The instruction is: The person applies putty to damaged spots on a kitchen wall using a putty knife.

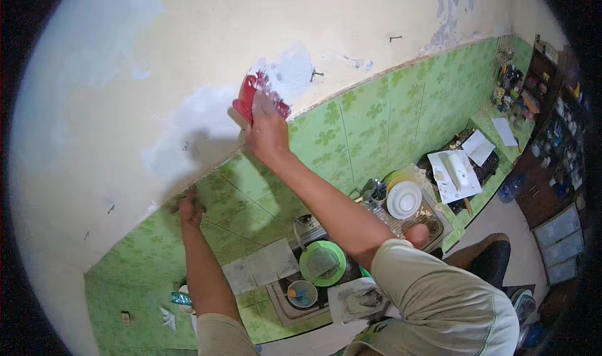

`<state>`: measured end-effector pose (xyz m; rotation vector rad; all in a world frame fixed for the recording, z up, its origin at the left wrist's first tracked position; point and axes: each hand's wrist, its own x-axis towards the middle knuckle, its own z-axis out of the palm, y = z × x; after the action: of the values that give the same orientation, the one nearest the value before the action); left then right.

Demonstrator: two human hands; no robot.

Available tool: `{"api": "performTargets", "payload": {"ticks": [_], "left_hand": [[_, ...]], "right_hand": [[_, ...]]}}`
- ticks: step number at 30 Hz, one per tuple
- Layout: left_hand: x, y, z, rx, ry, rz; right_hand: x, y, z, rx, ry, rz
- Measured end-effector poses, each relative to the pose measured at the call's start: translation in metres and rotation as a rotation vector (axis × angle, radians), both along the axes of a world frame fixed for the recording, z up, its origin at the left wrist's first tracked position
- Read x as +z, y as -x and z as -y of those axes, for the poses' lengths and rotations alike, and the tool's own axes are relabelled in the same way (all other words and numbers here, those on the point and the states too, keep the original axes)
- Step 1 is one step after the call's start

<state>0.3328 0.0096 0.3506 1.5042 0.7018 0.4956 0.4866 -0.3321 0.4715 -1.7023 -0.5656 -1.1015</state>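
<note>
My right hand (269, 133) grips a red tool (246, 96) spattered with white paste, holding it against the cream wall (207, 36) at a pale filler patch (290, 64). A dark nail or hook (316, 74) sticks out just right of that patch. Lower and to the left, my left hand (191, 209) rests on the green floral tiles (241, 196) near their top edge, fingers somewhat apart. A second pale patch (179, 118) lies between the two hands, partly shaded.
Below me are a sink (282, 313) with a green basin (338, 271), a tap (301, 230), stacked plates (404, 199) and loose pale sheets (505, 132) along the counter. Cluttered dark shelves (552, 155) stand at the right, above a pale floor (508, 218).
</note>
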Motion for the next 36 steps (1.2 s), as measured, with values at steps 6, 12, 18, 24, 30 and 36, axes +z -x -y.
{"api": "performTargets", "payload": {"ticks": [6,12,18,24,30,36], "left_hand": [[0.011,0.012,0.028,-0.137,0.123,0.302],[0.008,0.018,-0.011,-0.052,0.127,0.263],[0.005,0.019,-0.011,-0.140,0.152,0.420],[0.007,0.023,0.011,-0.092,0.161,0.172],[0.010,0.043,-0.041,-0.093,-0.336,0.136],[-0.002,0.021,-0.032,-0.198,-0.263,0.074]], "right_hand": [[0.013,-0.001,0.059,-0.109,-0.133,-0.010],[0.024,-0.017,-0.022,-0.137,-0.066,-0.135],[-0.007,0.033,-0.070,-0.043,0.336,-0.137],[-0.033,0.047,-0.002,0.227,0.034,-0.062],[0.041,0.004,0.031,-0.096,-0.210,0.124],[0.017,-0.011,-0.075,-0.205,0.165,-0.048]]}}
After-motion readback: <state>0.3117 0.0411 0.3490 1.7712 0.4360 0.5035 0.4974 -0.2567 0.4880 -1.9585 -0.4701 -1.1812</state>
